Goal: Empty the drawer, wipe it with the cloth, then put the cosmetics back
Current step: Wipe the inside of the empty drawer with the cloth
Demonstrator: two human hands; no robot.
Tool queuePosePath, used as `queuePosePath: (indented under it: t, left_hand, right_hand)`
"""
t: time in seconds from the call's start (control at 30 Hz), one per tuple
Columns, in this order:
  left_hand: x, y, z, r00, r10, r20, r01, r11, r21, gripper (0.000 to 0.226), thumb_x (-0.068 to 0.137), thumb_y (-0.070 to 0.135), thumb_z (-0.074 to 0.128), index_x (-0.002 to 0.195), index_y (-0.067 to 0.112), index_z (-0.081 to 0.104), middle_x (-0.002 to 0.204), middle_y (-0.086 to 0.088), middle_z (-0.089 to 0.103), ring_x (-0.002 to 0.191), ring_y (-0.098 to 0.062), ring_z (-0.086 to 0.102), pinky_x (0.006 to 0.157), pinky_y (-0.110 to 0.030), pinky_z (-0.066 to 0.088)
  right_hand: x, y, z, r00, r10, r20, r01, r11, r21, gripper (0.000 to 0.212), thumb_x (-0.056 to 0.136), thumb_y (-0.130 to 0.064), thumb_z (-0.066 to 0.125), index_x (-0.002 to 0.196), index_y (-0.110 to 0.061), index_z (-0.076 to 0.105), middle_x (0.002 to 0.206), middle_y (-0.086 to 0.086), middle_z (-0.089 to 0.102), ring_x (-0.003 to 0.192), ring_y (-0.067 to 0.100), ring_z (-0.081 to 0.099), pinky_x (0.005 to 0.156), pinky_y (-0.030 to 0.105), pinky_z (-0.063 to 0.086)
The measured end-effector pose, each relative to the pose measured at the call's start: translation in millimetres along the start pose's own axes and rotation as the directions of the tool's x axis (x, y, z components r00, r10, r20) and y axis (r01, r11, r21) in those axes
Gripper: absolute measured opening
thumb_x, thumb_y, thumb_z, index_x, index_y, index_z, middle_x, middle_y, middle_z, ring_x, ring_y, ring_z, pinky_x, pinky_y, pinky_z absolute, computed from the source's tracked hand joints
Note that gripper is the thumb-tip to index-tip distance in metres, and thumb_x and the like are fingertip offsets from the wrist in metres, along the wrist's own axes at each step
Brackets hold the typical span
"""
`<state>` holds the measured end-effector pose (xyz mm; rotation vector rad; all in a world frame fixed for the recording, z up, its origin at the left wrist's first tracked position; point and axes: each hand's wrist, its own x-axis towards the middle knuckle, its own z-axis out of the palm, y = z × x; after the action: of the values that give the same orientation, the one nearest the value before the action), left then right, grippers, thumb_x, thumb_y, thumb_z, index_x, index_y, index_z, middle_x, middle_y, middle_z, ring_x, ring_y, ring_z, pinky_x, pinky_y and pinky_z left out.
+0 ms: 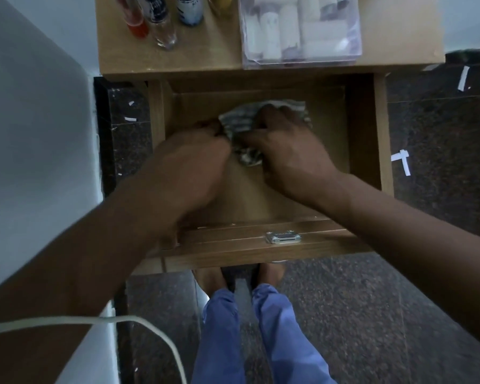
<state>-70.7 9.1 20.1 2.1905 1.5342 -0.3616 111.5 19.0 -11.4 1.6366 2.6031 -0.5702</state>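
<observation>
The wooden drawer [360, 128] is pulled out below me, and I see nothing but the cloth on its floor. A crumpled grey-striped cloth [237, 121] lies on that floor near the back. My right hand [286, 145] lies on top of the cloth with curled fingers gripping it. My left hand [189, 162] is at the cloth's left edge, fingers curled and pinching the fabric. Several cosmetic bottles [161, 20] stand on the cabinet top [205, 56] behind the drawer, beside a clear plastic box [299, 29] of white tubes and jars.
A metal lock plate [283, 237] sits on the drawer's front rail. A white wall is at the left, with dark speckled floor [441, 162] on both sides. My feet and blue trousers [261, 328] are under the drawer front. A white cable [122, 321] crosses the lower left.
</observation>
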Motion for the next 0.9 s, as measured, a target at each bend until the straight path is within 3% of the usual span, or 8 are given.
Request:
queuePosePath:
  t: [0.13, 0.27, 0.37, 0.47, 0.57, 0.7, 0.83, 0.9]
  left_hand:
    - [11, -15, -12, 0.996, 0.053, 0.07, -0.057, 0.997, 0.057, 0.044, 0.085, 0.036, 0.062, 0.123, 0.016, 0.065, 0.123, -0.013, 0.066, 0.112, -0.034, 0.063, 0.091, -0.038, 0.052]
    - [15, -18, -17, 0.994, 0.065, 0.09, -0.079, 0.983, 0.164, 0.042, 0.089, 0.015, 0.058, 0.131, 0.012, 0.059, 0.128, -0.014, 0.064, 0.114, -0.034, 0.062, 0.083, -0.031, 0.047]
    - [19, -21, -19, 0.991, 0.047, 0.124, -0.068, 0.982, 0.174, 0.047, 0.091, 0.013, 0.058, 0.137, 0.014, 0.058, 0.133, -0.016, 0.061, 0.117, -0.035, 0.061, 0.09, -0.036, 0.053]
    - [25, -21, -19, 0.991, 0.048, 0.123, -0.071, 0.979, 0.191, 0.044, 0.091, 0.017, 0.058, 0.136, 0.016, 0.059, 0.131, -0.017, 0.06, 0.117, -0.036, 0.059, 0.083, -0.032, 0.047]
    - [30, -18, -22, 0.991, 0.035, 0.128, -0.062, 0.974, 0.219, 0.04, 0.094, 0.019, 0.06, 0.133, 0.019, 0.061, 0.133, -0.019, 0.059, 0.122, -0.038, 0.057, 0.086, -0.034, 0.045]
    - [33, -20, -25, 0.99, 0.018, 0.139, -0.05, 0.973, 0.225, 0.045, 0.095, 0.018, 0.058, 0.141, 0.02, 0.058, 0.135, -0.02, 0.058, 0.122, -0.038, 0.056, 0.088, -0.037, 0.048]
    - [23, -21, -19, 0.989, 0.093, 0.116, -0.119, 0.962, 0.247, 0.044, 0.094, 0.028, 0.058, 0.136, 0.017, 0.06, 0.137, -0.014, 0.062, 0.12, -0.036, 0.061, 0.096, -0.042, 0.053]
    - [15, -18, -13, 0.981, 0.169, 0.093, -0.188, 0.943, 0.276, 0.048, 0.089, 0.035, 0.053, 0.131, 0.014, 0.061, 0.149, -0.011, 0.055, 0.124, -0.035, 0.061, 0.097, -0.042, 0.054]
  right_hand:
    - [-15, 8, -3, 0.984, -0.138, 0.117, 0.133, 0.99, 0.047, 0.043, 0.083, -0.015, 0.07, 0.123, -0.028, 0.073, 0.126, 0.012, 0.058, 0.117, 0.037, 0.054, 0.088, 0.047, 0.054]
    - [-37, 37, -21, 0.938, -0.163, 0.305, 0.143, 0.986, 0.086, 0.039, 0.084, -0.035, 0.072, 0.123, -0.032, 0.072, 0.128, 0.003, 0.061, 0.121, 0.027, 0.057, 0.099, 0.044, 0.052]
    - [-40, 34, -28, 0.974, -0.014, 0.226, 0.004, 0.999, 0.048, 0.042, 0.085, -0.038, 0.071, 0.127, -0.034, 0.067, 0.131, 0.004, 0.058, 0.123, 0.027, 0.056, 0.099, 0.046, 0.053]
    - [-32, 2, -22, 0.978, -0.038, 0.203, 0.032, 0.999, 0.036, 0.042, 0.09, -0.035, 0.073, 0.132, -0.032, 0.064, 0.137, 0.005, 0.055, 0.126, 0.027, 0.055, 0.101, 0.041, 0.05]
    - [-18, -35, -7, 0.948, -0.172, 0.266, 0.107, 0.964, 0.243, 0.04, 0.089, -0.028, 0.072, 0.13, -0.027, 0.07, 0.134, 0.007, 0.063, 0.124, 0.028, 0.06, 0.103, 0.04, 0.049]
    - [-3, -64, 3, 0.927, -0.161, 0.337, -0.039, 0.856, 0.516, 0.041, 0.088, -0.013, 0.068, 0.123, -0.032, 0.074, 0.134, 0.001, 0.069, 0.125, 0.023, 0.062, 0.102, 0.037, 0.051]
    - [-7, -71, 3, 0.869, -0.234, 0.437, -0.003, 0.879, 0.477, 0.04, 0.084, -0.032, 0.053, 0.116, -0.023, 0.076, 0.122, 0.006, 0.071, 0.115, 0.027, 0.063, 0.097, 0.04, 0.052]
    - [-9, -69, -1, 0.824, -0.253, 0.507, 0.046, 0.922, 0.385, 0.041, 0.09, -0.032, 0.053, 0.126, -0.024, 0.071, 0.132, 0.007, 0.066, 0.123, 0.028, 0.057, 0.103, 0.04, 0.048]
